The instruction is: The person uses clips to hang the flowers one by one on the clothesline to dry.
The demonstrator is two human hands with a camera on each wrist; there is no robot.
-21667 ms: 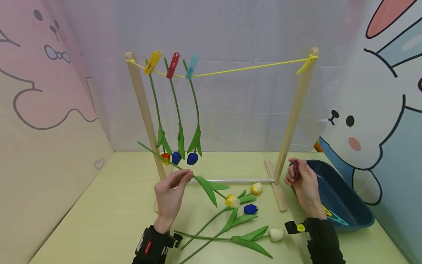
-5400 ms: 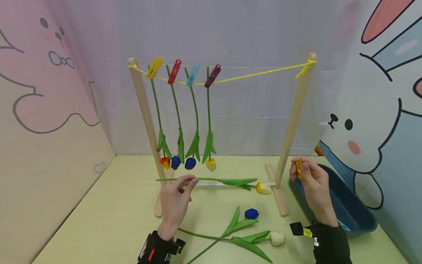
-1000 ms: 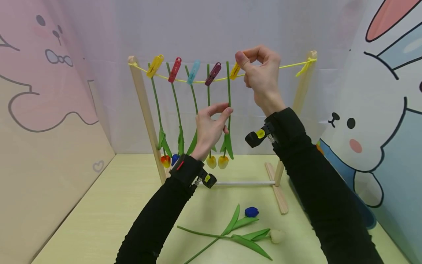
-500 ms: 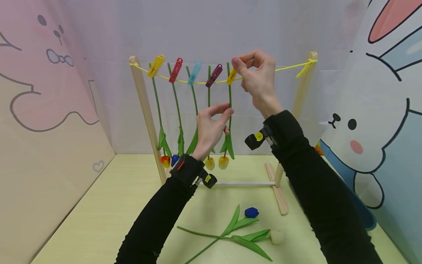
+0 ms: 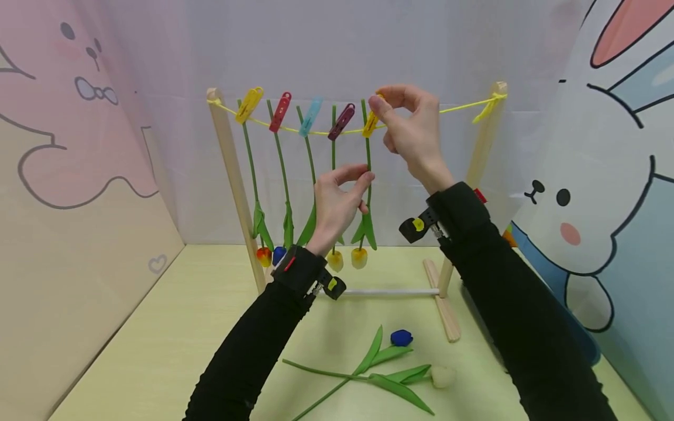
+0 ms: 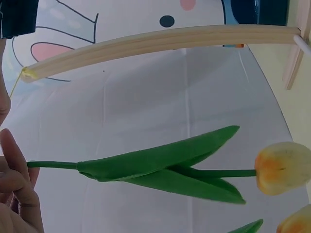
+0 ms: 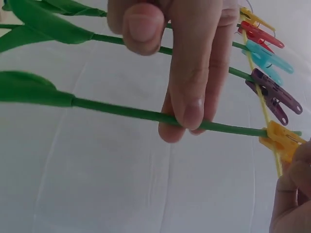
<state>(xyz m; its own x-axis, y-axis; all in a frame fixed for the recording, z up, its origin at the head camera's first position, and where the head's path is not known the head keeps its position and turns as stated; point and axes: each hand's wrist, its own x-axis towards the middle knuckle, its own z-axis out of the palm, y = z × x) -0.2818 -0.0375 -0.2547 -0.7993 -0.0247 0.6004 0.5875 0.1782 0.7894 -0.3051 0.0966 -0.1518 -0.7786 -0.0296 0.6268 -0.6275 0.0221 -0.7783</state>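
My left hand (image 5: 337,202) pinches the green stem of a yellow tulip (image 5: 359,258), which hangs flower down against the yellow line (image 5: 458,107). Above it my right hand (image 5: 416,128) pinches a yellow clothespin (image 5: 371,124). In the right wrist view this clothespin (image 7: 282,138) sits over both the stem and the line. To the left, more tulips hang from a yellow clothespin (image 5: 249,105), a red clothespin (image 5: 280,111), a light blue clothespin (image 5: 310,117) and a maroon clothespin (image 5: 341,121). The flower under the light blue one is hidden behind my left wrist.
The line runs between a left wooden post (image 5: 231,175) and a right wooden post (image 5: 478,155), joined low down by a white rod (image 5: 392,292). A blue tulip (image 5: 402,338) and a white tulip (image 5: 442,377) lie crossed on the table. My right arm mostly covers a dark blue basin (image 5: 588,345).
Since the oldest frame, a tulip was hung under the maroon clothespin. Both hands rose with another tulip and the yellow clothespin. In the last second, the clothespin moved left onto the stem.
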